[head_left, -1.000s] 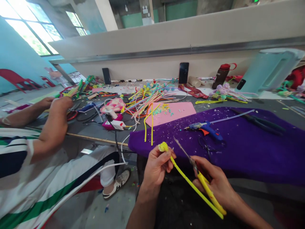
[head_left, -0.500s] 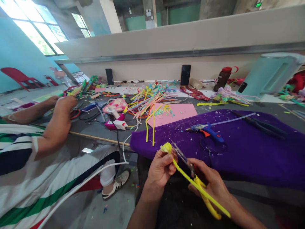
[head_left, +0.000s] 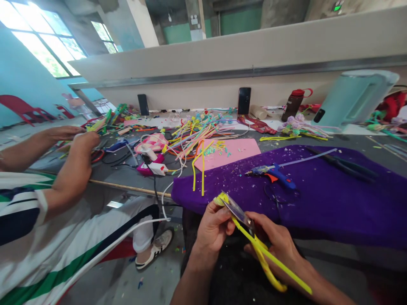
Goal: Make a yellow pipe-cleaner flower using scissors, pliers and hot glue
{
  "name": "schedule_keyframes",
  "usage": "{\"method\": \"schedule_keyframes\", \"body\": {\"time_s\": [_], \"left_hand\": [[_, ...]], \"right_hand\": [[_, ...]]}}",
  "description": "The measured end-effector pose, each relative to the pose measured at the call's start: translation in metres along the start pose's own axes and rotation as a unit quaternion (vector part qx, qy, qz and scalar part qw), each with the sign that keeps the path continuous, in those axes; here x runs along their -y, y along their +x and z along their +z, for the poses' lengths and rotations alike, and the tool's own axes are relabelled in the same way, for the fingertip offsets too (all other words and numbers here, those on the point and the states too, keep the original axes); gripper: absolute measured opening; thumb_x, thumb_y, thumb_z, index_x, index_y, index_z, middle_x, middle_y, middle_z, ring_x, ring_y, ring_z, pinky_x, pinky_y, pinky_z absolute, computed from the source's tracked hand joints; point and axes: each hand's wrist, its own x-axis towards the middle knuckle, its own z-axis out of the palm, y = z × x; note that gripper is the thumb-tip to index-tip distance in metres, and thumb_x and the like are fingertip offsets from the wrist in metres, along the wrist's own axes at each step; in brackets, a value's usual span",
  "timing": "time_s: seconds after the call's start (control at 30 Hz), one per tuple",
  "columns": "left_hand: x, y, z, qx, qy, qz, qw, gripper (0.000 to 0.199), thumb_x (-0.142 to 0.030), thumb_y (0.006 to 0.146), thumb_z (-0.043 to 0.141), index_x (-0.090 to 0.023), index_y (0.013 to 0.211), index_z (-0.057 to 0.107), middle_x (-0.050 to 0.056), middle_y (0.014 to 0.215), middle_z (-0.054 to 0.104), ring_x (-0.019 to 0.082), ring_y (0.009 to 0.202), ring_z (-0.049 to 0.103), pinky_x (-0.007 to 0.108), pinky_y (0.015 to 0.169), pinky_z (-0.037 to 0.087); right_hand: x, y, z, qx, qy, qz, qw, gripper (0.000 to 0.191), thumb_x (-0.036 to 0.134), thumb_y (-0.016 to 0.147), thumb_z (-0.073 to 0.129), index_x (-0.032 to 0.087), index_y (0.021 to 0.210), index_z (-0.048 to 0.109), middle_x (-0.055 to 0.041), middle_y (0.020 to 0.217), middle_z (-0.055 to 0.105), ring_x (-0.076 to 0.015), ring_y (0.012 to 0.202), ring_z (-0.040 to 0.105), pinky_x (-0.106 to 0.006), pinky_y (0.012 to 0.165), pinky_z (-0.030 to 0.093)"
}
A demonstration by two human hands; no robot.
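- A pale partition (head_left: 197, 57) crossed the room beyond both hands.
- The dark table (head_left: 119, 171) stretched ahead and to the left of the left hand.
- Purple cloth (head_left: 337, 207) covered the surface ahead of the right hand, scattered with scraps.
- A pink sheet (head_left: 241, 148) lay beyond the left hand.
- The right hand (head_left: 275, 239) grasped scissors (head_left: 237, 212), blades at the coiled head (head_left: 221, 198).
- The left hand (head_left: 214, 224) pinched the yellow stem (head_left: 286, 270) by that head.
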Motion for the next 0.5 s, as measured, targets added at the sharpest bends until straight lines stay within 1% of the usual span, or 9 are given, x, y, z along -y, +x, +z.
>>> {"method": "schedule_keyframes", "body": {"time_s": [0.13,0.27,0.5], "left_hand": [[0.000,-0.001,0.001,-0.001,0.010,-0.006,1.000,0.016,-0.019,0.059,0.073,-0.011,0.069,0.064,-0.002,0.045,0.053,0.003,0.030,0.042,0.011,0.030,0.034],[0.001,-0.001,0.001,0.005,0.011,-0.001,1.000,0.018,-0.019,0.059,0.073,-0.011,0.072,0.062,-0.003,0.048,0.054,0.003,0.031,0.042,0.011,0.030,0.034],[0.002,0.000,0.000,0.007,0.014,0.001,1.000,0.018,-0.018,0.060,0.071,-0.011,0.074,0.061,-0.003,0.050,0.054,0.003,0.032,0.043,0.012,0.030,0.034]], "right_hand": [[-0.001,0.000,-0.001,-0.001,0.017,-0.009,1.000,0.056,0.020,0.072,0.060,0.025,0.122,0.037,-0.0004,0.087,0.060,-0.0124,0.066,0.057,-0.021,0.059,0.046],[-0.006,0.000,0.000,-0.004,0.017,-0.024,1.000,0.055,0.015,0.072,0.059,0.025,0.121,0.037,0.0015,0.080,0.060,-0.0107,0.059,0.055,-0.019,0.054,0.044],[-0.014,-0.003,0.004,-0.001,0.000,-0.019,1.000,0.055,0.016,0.073,0.059,0.025,0.122,0.037,0.0013,0.079,0.059,-0.0106,0.058,0.053,-0.019,0.053,0.042]]}}
